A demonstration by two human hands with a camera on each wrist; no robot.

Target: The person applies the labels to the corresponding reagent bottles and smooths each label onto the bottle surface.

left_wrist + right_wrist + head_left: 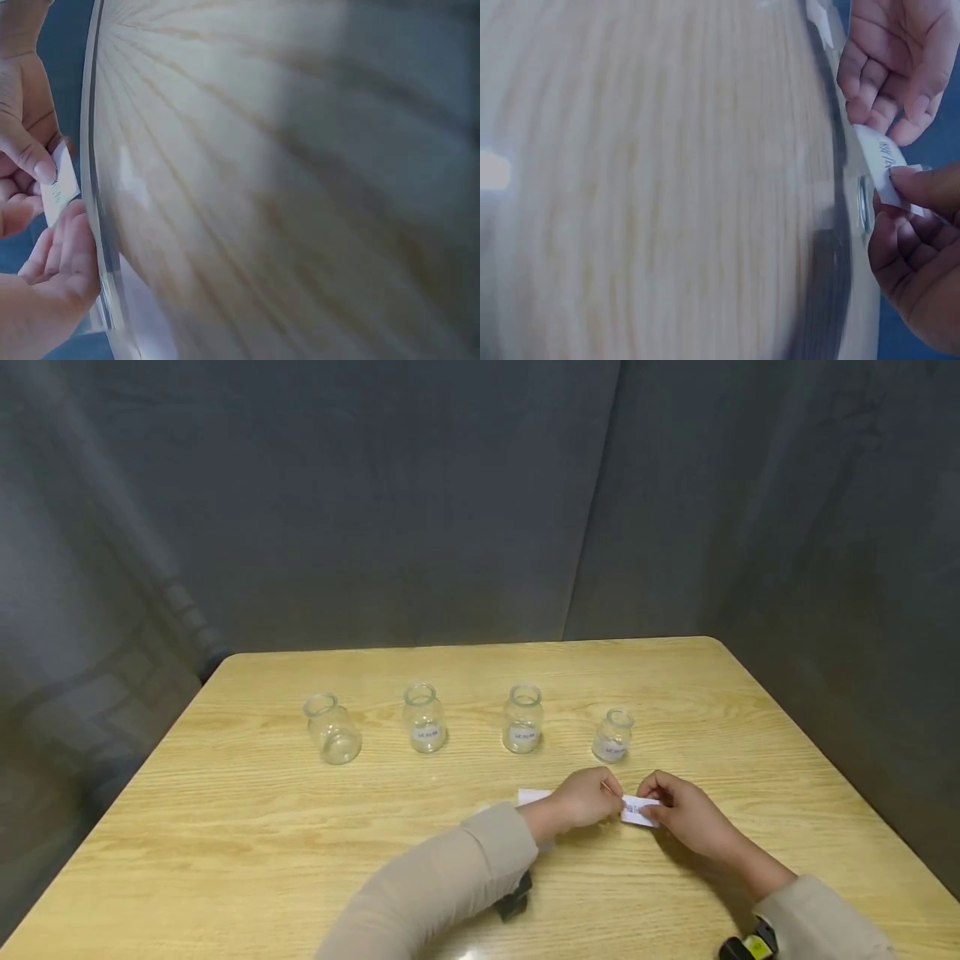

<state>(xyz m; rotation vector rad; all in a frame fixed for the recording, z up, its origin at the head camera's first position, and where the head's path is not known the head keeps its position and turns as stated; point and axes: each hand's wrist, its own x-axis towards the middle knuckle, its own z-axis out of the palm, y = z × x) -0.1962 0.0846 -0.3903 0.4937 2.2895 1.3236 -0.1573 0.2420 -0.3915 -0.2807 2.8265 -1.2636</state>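
Note:
A small white label (637, 811) with dark writing is held between both hands above the table. My right hand (693, 817) pinches its right part between thumb and fingers, the thumb lying over the printed face in the right wrist view. At the other end, my left hand (588, 797) has its curled fingertips and thumb on the label's edge. Nearest to the hands stands a short glass jar (612, 739) with a similar label on its front. Two taller glass jars, one in the middle (522, 722) and one farther left (425, 722), also bear labels.
An open glass jar (333, 731) without a visible label stands leftmost in the row. A white paper sheet (531, 795) lies on the wooden table (225, 827), partly hidden by my left wrist. Dark curtains (405, 510) hang behind the table.

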